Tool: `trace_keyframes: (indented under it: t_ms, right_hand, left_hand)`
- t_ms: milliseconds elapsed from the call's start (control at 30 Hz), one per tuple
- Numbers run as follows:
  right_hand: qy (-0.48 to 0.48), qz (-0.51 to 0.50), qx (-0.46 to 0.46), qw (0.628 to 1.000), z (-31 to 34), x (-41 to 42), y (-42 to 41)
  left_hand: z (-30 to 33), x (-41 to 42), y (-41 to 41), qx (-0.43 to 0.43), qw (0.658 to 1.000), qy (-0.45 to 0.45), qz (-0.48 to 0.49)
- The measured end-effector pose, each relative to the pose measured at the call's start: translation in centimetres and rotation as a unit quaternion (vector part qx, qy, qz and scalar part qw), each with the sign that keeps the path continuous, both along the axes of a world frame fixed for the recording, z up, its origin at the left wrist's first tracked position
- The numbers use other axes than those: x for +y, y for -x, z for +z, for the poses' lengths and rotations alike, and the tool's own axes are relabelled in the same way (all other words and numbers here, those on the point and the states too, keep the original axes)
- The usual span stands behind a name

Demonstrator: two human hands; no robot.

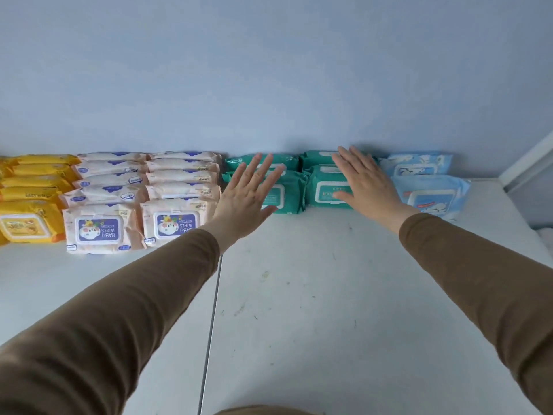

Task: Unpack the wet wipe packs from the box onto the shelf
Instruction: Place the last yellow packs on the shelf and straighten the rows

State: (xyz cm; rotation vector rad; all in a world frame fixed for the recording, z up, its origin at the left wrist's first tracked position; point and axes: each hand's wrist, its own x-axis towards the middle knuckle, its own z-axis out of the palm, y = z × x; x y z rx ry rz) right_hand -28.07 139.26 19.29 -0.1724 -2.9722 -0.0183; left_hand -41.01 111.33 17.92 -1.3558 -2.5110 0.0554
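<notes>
White shelf: flat left hand, right hand over crosswise green packs.

Yellow packs, peach packs, teal packs, blue packs.

The shelf is a white flat surface that meets a pale blue wall at the back. A thin seam runs from front to back and divides it in two panels. The surface has small dark marks and scratches. Along the wall lie rows of wet wipe packs, directly on the shelf. From the left: yellow packs, then two rows of peach packs with blue labels, then two rows of teal packs, then light blue packs at the right end. The rows stand just beside each other, each pack overlapping the one behind.
</notes>
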Motion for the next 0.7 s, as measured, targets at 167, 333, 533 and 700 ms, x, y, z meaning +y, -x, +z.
trace_keyframes:
  t_ms: [167,333,533,700]
  right_hand:
    - [-0.038,0.027,-0.069,0.997,-1.3,2.0,0.4]
    - [-0.057,0.026,-0.056,0.996,-1.4,2.3,0.5]
    - [-0.007,-0.042,-0.008,0.999,-0.4,-0.5,-0.3]
    - [0.02,-0.036,0.081,0.996,0.6,3.9,-5.7]
  left_hand:
    - [-0.7,2.6,1.2,-0.061,0.995,0.052,0.051]
    - [-0.9,3.4,1.5,-0.078,0.993,0.069,0.064]
    - [-0.4,3.6,0.7,-0.083,0.992,0.061,0.074]
    - [-0.2,3.8,-1.3,-0.065,0.997,0.018,0.027]
